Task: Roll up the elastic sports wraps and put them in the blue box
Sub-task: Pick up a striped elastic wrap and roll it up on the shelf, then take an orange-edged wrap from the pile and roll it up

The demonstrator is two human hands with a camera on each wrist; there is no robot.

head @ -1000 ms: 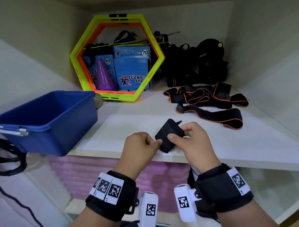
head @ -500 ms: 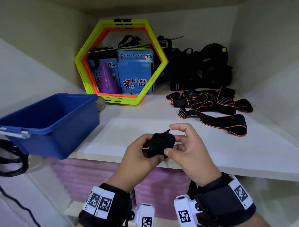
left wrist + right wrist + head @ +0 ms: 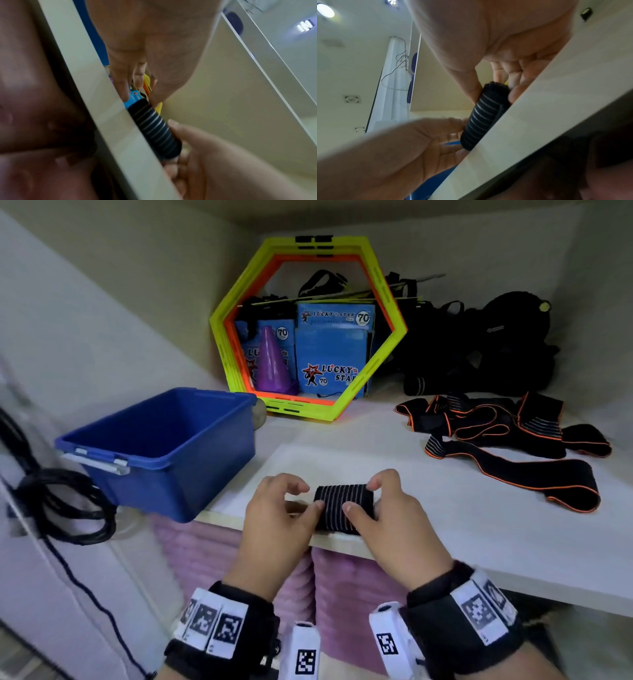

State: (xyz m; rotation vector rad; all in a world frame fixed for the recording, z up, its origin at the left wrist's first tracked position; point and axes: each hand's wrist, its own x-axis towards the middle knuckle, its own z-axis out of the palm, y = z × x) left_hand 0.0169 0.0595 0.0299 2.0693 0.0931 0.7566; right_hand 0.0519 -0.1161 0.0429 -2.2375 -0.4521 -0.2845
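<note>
Both hands, left hand and right hand, pinch one rolled wrap by its ends; unrolled wraps wait beyond, the blue box to the left apparently empty.

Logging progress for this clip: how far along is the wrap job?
Done: nothing visible in the blue box. In hand: one rolled wrap at the shelf edge, pinched by left hand and right hand. Left: boxing it, plus the unrolled orange-edged wraps.

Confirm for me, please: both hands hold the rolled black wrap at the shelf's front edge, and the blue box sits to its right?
Not quite: the head view shows the blue box left of the rolled wrap, not right. Left hand and right hand do hold it at the shelf edge.
</note>
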